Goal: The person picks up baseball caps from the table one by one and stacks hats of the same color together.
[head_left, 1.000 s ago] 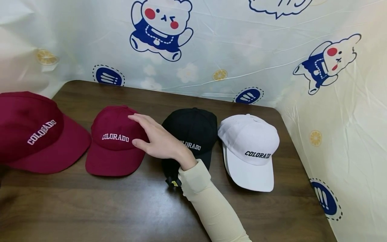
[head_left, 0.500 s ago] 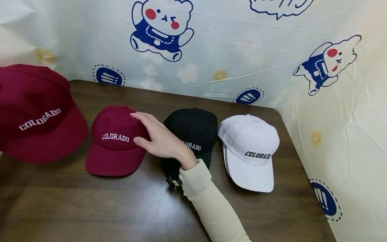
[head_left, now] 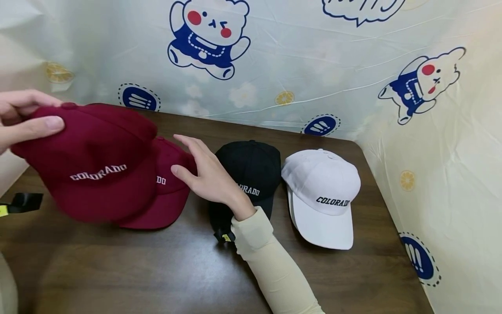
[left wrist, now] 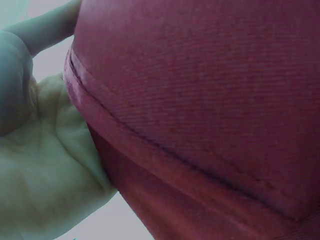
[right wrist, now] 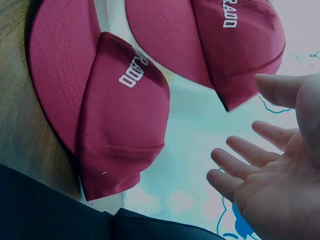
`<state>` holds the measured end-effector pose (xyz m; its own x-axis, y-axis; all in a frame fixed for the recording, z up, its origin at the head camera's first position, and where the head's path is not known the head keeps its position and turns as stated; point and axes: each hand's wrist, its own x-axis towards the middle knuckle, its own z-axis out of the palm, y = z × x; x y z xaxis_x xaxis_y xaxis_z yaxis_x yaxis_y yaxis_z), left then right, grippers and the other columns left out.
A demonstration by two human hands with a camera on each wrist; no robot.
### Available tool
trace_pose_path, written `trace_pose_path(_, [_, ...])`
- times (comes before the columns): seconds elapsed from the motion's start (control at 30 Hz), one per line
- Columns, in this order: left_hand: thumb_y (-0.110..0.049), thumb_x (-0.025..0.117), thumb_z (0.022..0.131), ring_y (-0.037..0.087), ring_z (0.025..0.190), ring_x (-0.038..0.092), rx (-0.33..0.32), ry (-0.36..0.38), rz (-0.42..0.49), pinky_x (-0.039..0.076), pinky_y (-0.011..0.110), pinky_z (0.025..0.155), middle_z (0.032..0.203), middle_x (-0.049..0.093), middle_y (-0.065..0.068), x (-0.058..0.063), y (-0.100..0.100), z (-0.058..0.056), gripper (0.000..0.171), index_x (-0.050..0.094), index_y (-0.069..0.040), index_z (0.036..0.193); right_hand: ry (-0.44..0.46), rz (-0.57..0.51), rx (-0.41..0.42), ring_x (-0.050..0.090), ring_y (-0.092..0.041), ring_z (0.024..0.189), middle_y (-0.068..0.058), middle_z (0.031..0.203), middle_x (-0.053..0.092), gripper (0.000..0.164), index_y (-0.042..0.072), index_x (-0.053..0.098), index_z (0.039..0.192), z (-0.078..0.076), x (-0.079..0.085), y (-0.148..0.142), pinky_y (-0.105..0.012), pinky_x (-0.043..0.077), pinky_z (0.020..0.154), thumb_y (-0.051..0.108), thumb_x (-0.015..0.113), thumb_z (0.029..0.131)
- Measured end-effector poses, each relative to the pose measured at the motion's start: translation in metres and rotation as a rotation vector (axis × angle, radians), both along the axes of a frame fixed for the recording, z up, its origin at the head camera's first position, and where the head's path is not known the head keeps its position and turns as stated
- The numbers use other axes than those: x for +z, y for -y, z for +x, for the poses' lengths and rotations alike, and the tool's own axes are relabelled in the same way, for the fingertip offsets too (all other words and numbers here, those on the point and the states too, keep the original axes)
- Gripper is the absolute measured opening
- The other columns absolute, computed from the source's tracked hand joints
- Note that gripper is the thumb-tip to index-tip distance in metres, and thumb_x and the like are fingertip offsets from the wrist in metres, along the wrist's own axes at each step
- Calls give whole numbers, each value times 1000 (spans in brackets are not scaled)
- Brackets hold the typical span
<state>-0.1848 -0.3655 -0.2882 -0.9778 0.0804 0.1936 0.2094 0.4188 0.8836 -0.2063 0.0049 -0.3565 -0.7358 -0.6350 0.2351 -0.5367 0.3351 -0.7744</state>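
At the upper left of the head view, my left hand (head_left: 27, 120) pinches a maroon baseball cap (head_left: 94, 192) by the back of its crown, thumb on the near side. This cap hangs above the table, its white COLORADO lettering facing me. It partly covers a second maroon cap (head_left: 172, 196) lying on the table. Beside that second cap hovers my right hand (head_left: 209, 174), fingers extended and holding nothing. In the right wrist view a gap separates the right hand (right wrist: 265, 165) from the lying cap (right wrist: 125, 120). Maroon cloth (left wrist: 210, 90) fills most of the left wrist view.
A black cap (head_left: 251, 163) lies under and behind my right wrist. To its right sits a white cap (head_left: 321, 179), with another white brim showing beneath. The brown wooden table (head_left: 157, 274) meets a patterned plastic sheet (head_left: 274, 56) at its back and right edges.
My left hand has come into view, carrying the held maroon cap up and to the right until it overlaps the lying maroon cap. The right hand has barely moved.
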Motion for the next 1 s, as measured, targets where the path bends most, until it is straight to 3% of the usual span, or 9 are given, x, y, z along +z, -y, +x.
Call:
trace_pose_path(0.07, [4, 61, 103, 16, 59, 74, -65, 23, -22, 55, 30, 47, 89, 80, -7, -2, -8, 0, 33, 72, -20, 124, 2, -26, -10, 34, -8, 152, 2, 168, 33, 67, 17, 30, 167, -1, 0, 0, -25, 33, 121, 30, 61, 108])
trace_pose_path(0.3, [-4, 63, 106, 19, 81, 75, -167, 167, -175, 61, 33, 61, 102, 78, 1, -3, -37, 0, 31, 68, -19, 132, 13, -81, 1, 35, -5, 150, 1, 166, 37, 64, 17, 33, 166, -2, 0, 2, -22, 33, 120, 33, 59, 109])
trace_pose_path(0.53, [-5, 58, 108, 24, 84, 76, -364, 179, -251, 64, 36, 66, 105, 77, 6, -9, -49, -9, 32, 64, -24, 134, 80, -45, 59, 47, 1, 134, 4, 150, 53, 56, 15, 46, 158, -4, -2, 1, -17, 41, 110, 35, 63, 108])
trace_pose_path(0.77, [-6, 58, 109, 24, 87, 76, -413, 196, -251, 64, 36, 70, 104, 78, 7, -14, -54, -14, 29, 64, -19, 133, 114, -29, 109, 59, -1, 114, 2, 129, 68, 36, 10, 64, 138, -6, -7, 0, -17, 48, 100, 30, 66, 107])
trace_pose_path(1.0, [-9, 55, 111, 26, 94, 75, -477, 240, -249, 61, 31, 78, 108, 78, 9, -26, -46, -25, 28, 63, -17, 136, 172, -98, 131, 59, -9, 91, 0, 102, 65, 18, 12, 65, 123, -6, -8, 0, -20, 49, 83, 23, 65, 108])
